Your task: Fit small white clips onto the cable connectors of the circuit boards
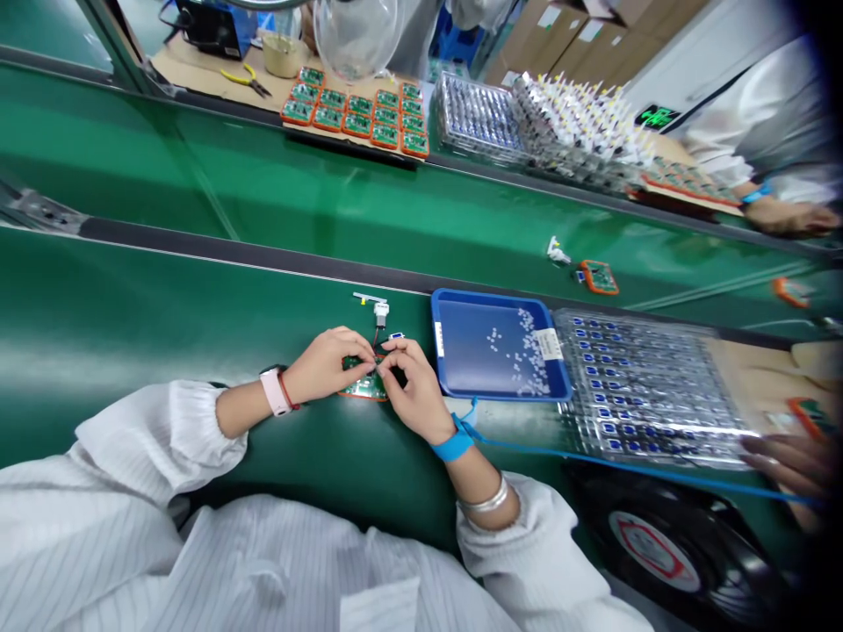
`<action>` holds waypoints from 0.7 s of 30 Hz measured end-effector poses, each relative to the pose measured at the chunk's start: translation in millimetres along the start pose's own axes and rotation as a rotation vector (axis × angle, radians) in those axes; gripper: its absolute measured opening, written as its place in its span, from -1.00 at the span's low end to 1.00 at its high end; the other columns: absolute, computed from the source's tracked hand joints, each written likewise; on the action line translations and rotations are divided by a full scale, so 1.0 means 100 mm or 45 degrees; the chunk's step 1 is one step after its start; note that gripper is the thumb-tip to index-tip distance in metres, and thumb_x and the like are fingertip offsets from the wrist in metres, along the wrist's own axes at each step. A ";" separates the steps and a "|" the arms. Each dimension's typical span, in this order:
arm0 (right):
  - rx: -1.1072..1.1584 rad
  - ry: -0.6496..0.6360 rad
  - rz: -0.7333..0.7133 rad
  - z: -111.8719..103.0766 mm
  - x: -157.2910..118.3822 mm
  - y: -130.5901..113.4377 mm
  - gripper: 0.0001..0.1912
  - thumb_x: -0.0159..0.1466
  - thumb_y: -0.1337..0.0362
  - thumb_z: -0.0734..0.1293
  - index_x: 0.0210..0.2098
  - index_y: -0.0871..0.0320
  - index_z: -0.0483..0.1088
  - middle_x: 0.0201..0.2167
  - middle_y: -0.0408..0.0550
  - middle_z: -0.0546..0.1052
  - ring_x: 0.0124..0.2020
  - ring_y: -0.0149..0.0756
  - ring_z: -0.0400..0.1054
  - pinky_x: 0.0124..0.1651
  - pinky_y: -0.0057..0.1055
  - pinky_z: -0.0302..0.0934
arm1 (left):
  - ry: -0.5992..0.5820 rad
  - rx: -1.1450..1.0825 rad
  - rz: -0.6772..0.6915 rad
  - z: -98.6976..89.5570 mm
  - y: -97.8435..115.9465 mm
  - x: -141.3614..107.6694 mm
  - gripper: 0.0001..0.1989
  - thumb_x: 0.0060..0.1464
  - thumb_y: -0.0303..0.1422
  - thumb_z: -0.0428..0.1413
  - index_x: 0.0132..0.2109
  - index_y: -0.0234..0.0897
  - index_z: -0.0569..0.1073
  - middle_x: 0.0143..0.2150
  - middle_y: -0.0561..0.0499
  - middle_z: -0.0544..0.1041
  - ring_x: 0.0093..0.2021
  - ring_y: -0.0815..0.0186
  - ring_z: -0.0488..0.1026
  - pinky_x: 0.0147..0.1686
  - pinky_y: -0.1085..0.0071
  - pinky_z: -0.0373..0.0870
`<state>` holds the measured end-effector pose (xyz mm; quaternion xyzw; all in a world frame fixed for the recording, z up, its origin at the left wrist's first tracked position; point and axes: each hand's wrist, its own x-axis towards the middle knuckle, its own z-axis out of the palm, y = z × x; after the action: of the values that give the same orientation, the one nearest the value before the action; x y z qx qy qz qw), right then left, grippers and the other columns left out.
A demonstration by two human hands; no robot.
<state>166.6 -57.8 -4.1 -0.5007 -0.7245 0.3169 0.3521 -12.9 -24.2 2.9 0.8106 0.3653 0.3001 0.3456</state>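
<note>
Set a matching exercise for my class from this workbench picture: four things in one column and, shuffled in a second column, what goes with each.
Things:
1. Left hand
2. Right hand
3. Blue plastic tray
4. Clear plastic tray

Matches:
A. Holds rows of small blue parts
B. Wears a blue wrist strap
C. Holds scattered small white parts
D. Wears a pink watch

Right pairs: 1-D, 2-B, 3-C, 4-A.

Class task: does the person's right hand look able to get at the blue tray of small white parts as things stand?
Probably yes: the right hand sits beside the blue tray, with nothing but green belt between them.
</note>
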 end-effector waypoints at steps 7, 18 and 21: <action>0.006 -0.050 0.001 0.01 -0.01 0.00 -0.88 0.24 0.33 0.20 -0.43 0.11 0.27 -0.14 0.05 0.33 -0.03 -0.20 0.24 0.06 -0.13 0.16 | -0.013 -0.019 0.008 0.00 -0.01 0.00 -0.91 0.06 -0.44 0.12 -0.36 -0.27 0.53 -0.28 0.01 0.56 -0.24 0.31 0.44 -0.14 0.33 0.32; -0.086 -0.109 0.004 -0.02 0.02 0.00 -0.88 0.25 0.32 0.18 -0.42 0.10 0.28 -0.12 0.03 0.36 0.00 -0.15 0.19 0.07 -0.06 0.08 | -0.030 -0.008 -0.043 -0.02 0.00 0.01 -0.91 0.04 -0.46 0.12 -0.37 -0.26 0.53 -0.26 0.01 0.55 -0.23 0.30 0.44 -0.14 0.32 0.34; -0.051 -0.105 0.007 0.01 0.02 0.01 -0.88 0.25 0.35 0.17 -0.42 0.11 0.26 -0.16 0.03 0.33 -0.03 -0.18 0.19 0.04 -0.10 0.11 | -0.027 0.048 -0.074 0.00 0.00 0.01 -0.92 0.03 -0.47 0.13 -0.38 -0.27 0.53 -0.28 0.01 0.55 -0.24 0.29 0.44 -0.16 0.32 0.34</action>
<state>165.7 -55.4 -4.9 -0.4960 -0.7433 0.3237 0.3109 -12.5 -23.2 2.9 0.8092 0.3904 0.2745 0.3426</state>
